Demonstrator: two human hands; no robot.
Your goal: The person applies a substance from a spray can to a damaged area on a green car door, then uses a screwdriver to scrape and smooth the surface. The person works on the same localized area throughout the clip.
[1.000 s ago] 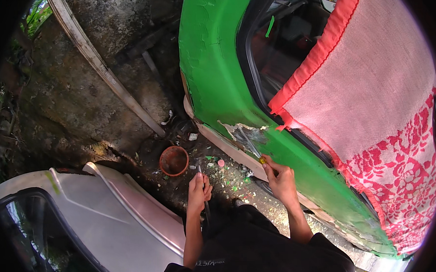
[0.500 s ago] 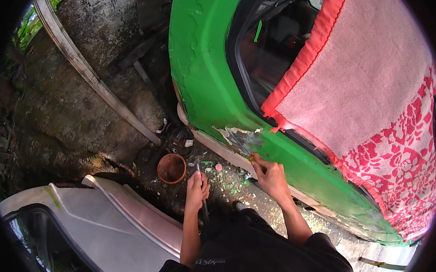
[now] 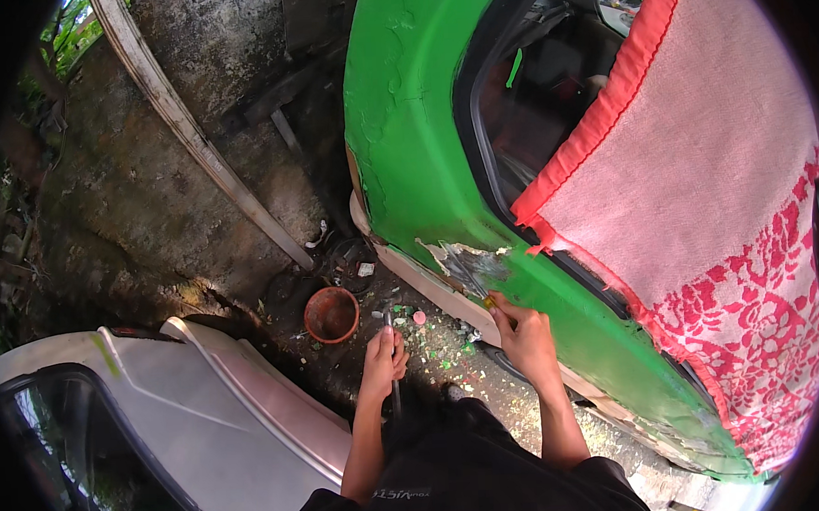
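My right hand (image 3: 526, 340) is closed around the yellow handle of a slim metal tool (image 3: 471, 282), chisel- or screwdriver-like. Its shaft reaches over a damaged patch (image 3: 483, 264) low on the green car body (image 3: 414, 155), where paint has come away and grey shows; whether the tip touches is hard to tell. To the left, my left hand (image 3: 383, 362) grips a dark metal rod (image 3: 396, 398) held roughly upright, its upper end sticking out above the fingers. The rod's lower end is lost against my dark clothing.
A pink and red patterned towel (image 3: 680, 171) drapes over the green car. A reddish-brown bowl (image 3: 331, 315) stands on the ground beside scattered green and pale chips (image 3: 441, 341). A silvery car (image 3: 206, 420) is at lower left. A long curved strip (image 3: 194, 128) lies at upper left.
The whole view has shifted, so the car and bowl appear farther right. My left hand and its rod have come slightly closer to my body. The right hand stays by the damaged patch.
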